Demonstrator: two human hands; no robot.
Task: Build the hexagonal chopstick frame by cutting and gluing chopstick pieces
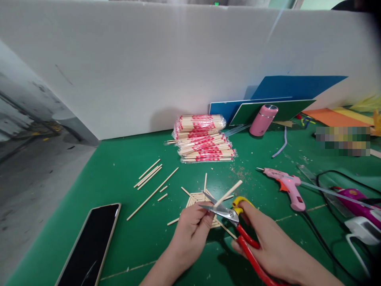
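My left hand [193, 226] is closed around a wooden stick [228, 193], which angles up to the right. In my right hand [262, 234] is a pair of scissors [229, 214] with red and yellow handles. The scissor blades are parted, with the stick between them close to my left fingertips. Under both hands lies a woven-looking frame of sticks [196, 196] with ends poking outward; my hands hide much of it. Left of it, several loose sticks [153, 194] of different lengths rest on the green table [133, 246].
Wrapped bundles of sticks [205, 139] are stacked at the back. A pink bottle [264, 121] stands before leaning boards [276, 109]. To the right lies a pink glue gun [287, 184] with cables. A phone [92, 242] is at front left. A white panel [133, 71] borders the back.
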